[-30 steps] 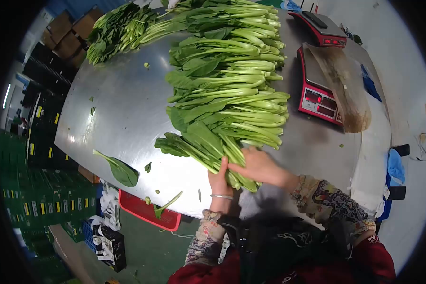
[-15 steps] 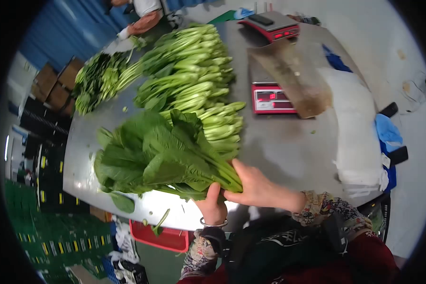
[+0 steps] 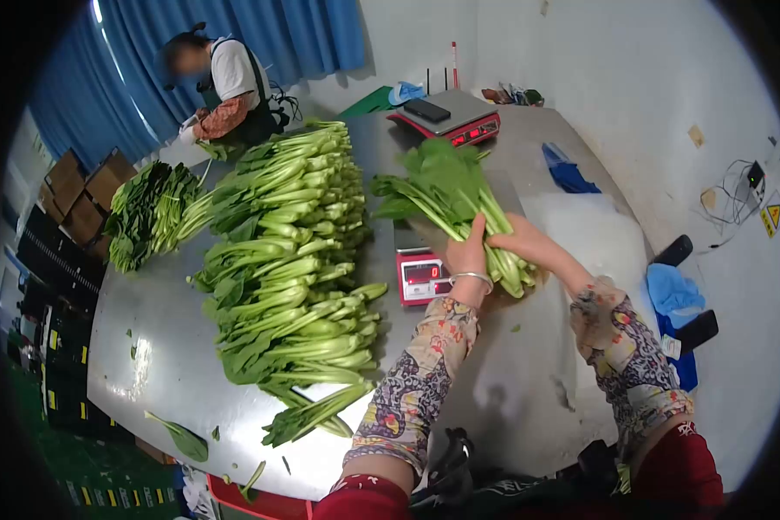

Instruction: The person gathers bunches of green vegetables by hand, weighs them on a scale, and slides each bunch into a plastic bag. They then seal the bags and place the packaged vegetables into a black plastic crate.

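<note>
A bunch of leafy greens (image 3: 449, 178) is held between both my hands, its leaves pointing away and its pale cut stems toward me. My left hand (image 3: 466, 256) closes around the stems from the left, a bracelet at its wrist. Gripping the same stems from the right is my right hand (image 3: 533, 246). The bunch is over a red digital scale (image 3: 423, 276) whose display reads 0; whether it touches the scale's platform cannot be seen. Left of the scale, a long row of similar greens (image 3: 299, 260) lies on the metal table (image 3: 165, 325).
A second red scale (image 3: 459, 121) bears a black phone (image 3: 426, 110). White plastic sheeting (image 3: 594, 238) lies at right, beside blue cloth (image 3: 572, 173). Darker greens (image 3: 147, 212) lie at far left near a co-worker (image 3: 230, 91). A red crate (image 3: 256, 503) stands below the table's edge.
Both hands have carried the bunch from the table's near left over to the near scale, turning its leaves away from me. My view has shifted, showing more of the co-worker.
</note>
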`<state>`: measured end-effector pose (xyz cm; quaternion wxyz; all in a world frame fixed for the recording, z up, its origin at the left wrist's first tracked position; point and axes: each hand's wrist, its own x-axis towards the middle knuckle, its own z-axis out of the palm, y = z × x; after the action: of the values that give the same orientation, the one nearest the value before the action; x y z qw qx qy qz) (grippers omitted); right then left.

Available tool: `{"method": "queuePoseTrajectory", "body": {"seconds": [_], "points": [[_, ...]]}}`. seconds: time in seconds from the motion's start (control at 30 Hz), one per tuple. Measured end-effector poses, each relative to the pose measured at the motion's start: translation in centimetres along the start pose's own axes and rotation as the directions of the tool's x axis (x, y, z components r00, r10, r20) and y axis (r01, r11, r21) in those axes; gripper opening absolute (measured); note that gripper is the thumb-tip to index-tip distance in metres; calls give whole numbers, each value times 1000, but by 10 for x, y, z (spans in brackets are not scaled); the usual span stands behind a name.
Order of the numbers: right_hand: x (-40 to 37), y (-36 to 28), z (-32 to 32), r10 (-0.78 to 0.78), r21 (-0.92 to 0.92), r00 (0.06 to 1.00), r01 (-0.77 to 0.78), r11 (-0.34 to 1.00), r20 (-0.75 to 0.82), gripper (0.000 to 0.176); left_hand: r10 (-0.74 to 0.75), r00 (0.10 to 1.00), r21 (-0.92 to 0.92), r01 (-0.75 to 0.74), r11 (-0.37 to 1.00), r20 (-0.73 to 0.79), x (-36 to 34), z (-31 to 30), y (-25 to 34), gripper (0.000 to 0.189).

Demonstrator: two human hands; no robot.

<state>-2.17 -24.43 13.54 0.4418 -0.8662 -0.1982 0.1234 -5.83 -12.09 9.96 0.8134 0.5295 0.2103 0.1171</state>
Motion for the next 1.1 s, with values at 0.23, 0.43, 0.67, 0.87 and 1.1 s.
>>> {"method": "queuePoseTrajectory", "body": {"seconds": [0.23, 0.43, 0.67, 0.87, 1.1], "points": [[67, 7, -25, 118, -534, 984, -27, 845, 137, 73, -192, 916, 685, -113, 720, 353, 91, -30, 37, 72], [99, 64, -71, -47, -217, 995, 27, 976, -88, 54, 126, 966, 828, -258, 498, 225, 82, -98, 78, 56], [110, 91, -64, 252, 171, 967, -241, 955, -41, 42, -39, 982, 767, -118, 631, 184, 92, -128, 37, 55], [83, 61, -44, 354, -2, 932, -355, 935, 76, 50, 217, 956, 703, -291, 649, 195, 89, -97, -3, 37], [-94, 8, 33, 330, 334, 926, -375, 865, 185, 33, 440, 852, 742, -486, 462, 284, -44, -120, -10, 21]]}}
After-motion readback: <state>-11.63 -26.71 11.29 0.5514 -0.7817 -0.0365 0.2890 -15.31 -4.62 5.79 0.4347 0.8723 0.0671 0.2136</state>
